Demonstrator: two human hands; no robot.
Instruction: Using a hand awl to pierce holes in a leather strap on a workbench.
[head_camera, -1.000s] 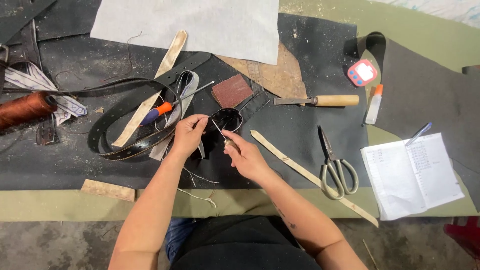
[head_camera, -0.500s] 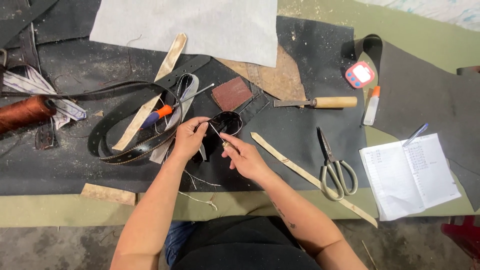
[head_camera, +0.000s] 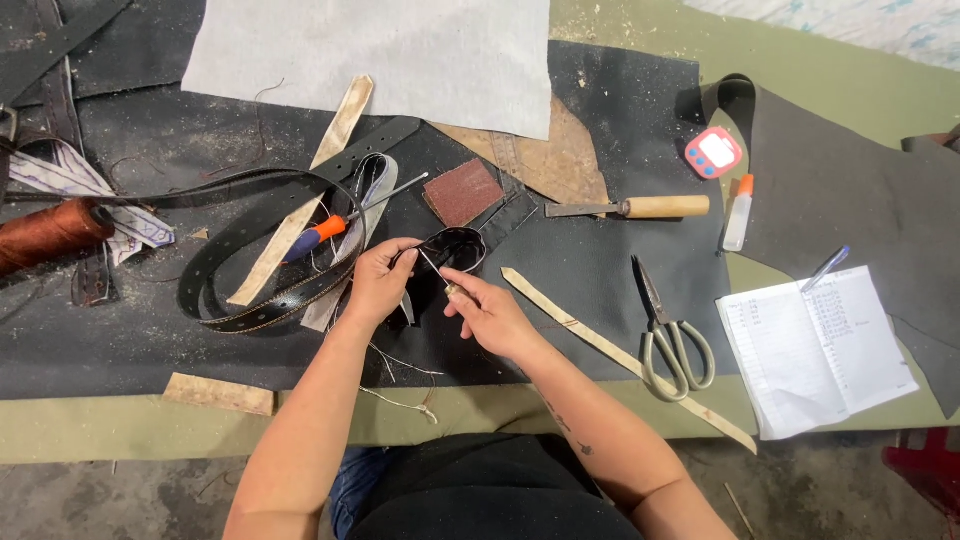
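My right hand pinches a thin metal needle between thumb and forefinger, its tip angled up and left into the small dark leather piece at the middle of the frame. My left hand curls around that piece's left edge, fingertips pressed onto it, holding it just above the black mat. Loose threads trail below my wrists toward the lower edge of the mat. Just left of my left hand lies a coiled black belt with a pale wooden strip across it and an orange-handled awl resting near its top. Above right of the leather piece sits a reddish-brown square of sandpaper, and further right a wooden-handled knife. A long pale strip runs diagonally to the lower right, with scissors beside it. At the right edge lies an open notebook with a pen touching its top. A spool of brown thread sits at the far left.
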